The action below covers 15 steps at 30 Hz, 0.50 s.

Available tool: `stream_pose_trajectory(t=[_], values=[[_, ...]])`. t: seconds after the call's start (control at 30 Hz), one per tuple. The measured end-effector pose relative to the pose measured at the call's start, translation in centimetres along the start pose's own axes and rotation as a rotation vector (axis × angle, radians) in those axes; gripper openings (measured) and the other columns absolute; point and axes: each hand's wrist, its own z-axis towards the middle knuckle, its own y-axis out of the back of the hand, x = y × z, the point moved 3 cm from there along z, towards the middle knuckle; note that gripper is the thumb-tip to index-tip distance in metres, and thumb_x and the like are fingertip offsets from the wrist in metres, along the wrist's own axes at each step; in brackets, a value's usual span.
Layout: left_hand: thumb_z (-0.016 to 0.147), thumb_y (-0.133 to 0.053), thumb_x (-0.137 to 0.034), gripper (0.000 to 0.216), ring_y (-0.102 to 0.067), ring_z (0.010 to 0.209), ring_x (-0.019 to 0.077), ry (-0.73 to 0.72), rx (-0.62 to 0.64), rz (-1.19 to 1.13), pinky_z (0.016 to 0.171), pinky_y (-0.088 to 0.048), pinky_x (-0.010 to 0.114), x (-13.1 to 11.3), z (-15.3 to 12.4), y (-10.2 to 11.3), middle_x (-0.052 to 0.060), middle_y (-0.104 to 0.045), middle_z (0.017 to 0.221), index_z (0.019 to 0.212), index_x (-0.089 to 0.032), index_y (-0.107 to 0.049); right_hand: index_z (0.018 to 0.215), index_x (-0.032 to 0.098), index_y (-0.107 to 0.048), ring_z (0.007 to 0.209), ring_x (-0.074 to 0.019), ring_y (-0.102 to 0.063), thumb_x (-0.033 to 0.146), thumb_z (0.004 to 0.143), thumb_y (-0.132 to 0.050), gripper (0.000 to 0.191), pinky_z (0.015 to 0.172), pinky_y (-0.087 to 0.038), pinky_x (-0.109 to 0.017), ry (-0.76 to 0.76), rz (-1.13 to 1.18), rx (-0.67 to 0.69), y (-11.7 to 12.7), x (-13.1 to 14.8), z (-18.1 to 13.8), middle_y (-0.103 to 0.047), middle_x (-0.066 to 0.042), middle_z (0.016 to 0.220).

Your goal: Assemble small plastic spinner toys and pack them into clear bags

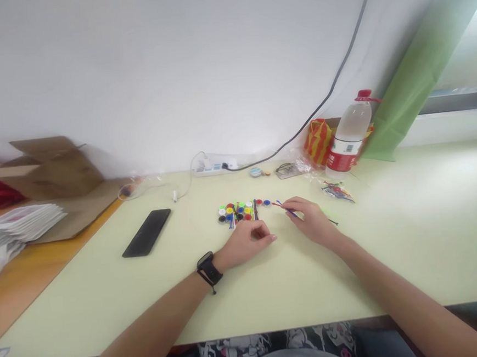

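Note:
My right hand (pixel 308 220) pinches thin plastic sticks (pixel 292 213), one blue and one red, whose ends stick out past the fingertips. My left hand (pixel 246 244), wearing a black watch (pixel 209 267), rests on the table with curled fingers and the thumb against the index finger; nothing shows in it. Just beyond it lie small round plastic pieces (pixel 229 210) in white, yellow, green, red, blue and black, set close together in rows. Several coloured sticks (pixel 256 209) lie among them. A red disc (pixel 259 202) and a blue disc (pixel 267 202) sit to their right.
A black phone (pixel 147 233) lies left on the pale table (pixel 297 295). At the back are a power strip (pixel 215 166), a large bottle (pixel 348 137) and a clear bag of coloured pieces (pixel 337 190). A cardboard box (pixel 56 171) and papers (pixel 27 222) occupy the left side.

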Motion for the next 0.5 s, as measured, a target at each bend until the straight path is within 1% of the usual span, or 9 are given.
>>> stream_pose_trajectory(t=[0.13,0.23,0.4,0.5], values=[[0.091,-0.07,-0.041,0.027,-0.062,0.073,0.0153,-0.004,-0.002,0.001,0.069,-0.052,0.028,0.0,0.0,0.0,0.003,-0.07,0.079,0.079,-0.017,-0.066,0.109,0.025,-0.073,0.092,-0.0236,-0.07,0.02,0.1,-0.052,0.023,0.082,-0.055,-0.038,0.046,0.02,-0.031,0.3,0.6,0.1,-0.071,-0.008,0.105],[0.09,-0.07,-0.041,0.028,-0.061,0.071,0.0148,-0.005,-0.005,0.001,0.068,-0.051,0.027,0.0,0.0,0.0,0.003,-0.069,0.077,0.078,-0.017,-0.066,0.112,0.024,-0.072,0.091,-0.0242,-0.067,0.025,0.102,-0.051,0.023,0.082,-0.053,-0.038,0.072,0.004,-0.032,0.5,1.1,0.1,-0.068,-0.009,0.099],[0.091,-0.069,-0.041,0.028,-0.062,0.072,0.0153,-0.009,-0.003,0.005,0.069,-0.052,0.027,-0.1,0.0,0.0,0.003,-0.07,0.078,0.078,-0.016,-0.066,0.119,0.024,-0.07,0.071,-0.0214,-0.061,0.031,0.105,-0.043,0.031,0.066,-0.049,-0.035,-0.013,-0.061,0.023,0.2,1.0,-0.2,-0.063,-0.006,0.084],[0.091,-0.069,-0.041,0.027,-0.063,0.073,0.0159,-0.014,-0.002,0.007,0.069,-0.053,0.028,-0.1,0.0,0.0,0.004,-0.07,0.079,0.079,-0.016,-0.067,0.129,0.024,-0.063,0.077,-0.0232,-0.063,0.027,0.104,-0.037,0.036,0.071,-0.051,-0.035,-0.042,-0.069,0.032,0.1,0.8,-0.3,-0.067,-0.008,0.09]])
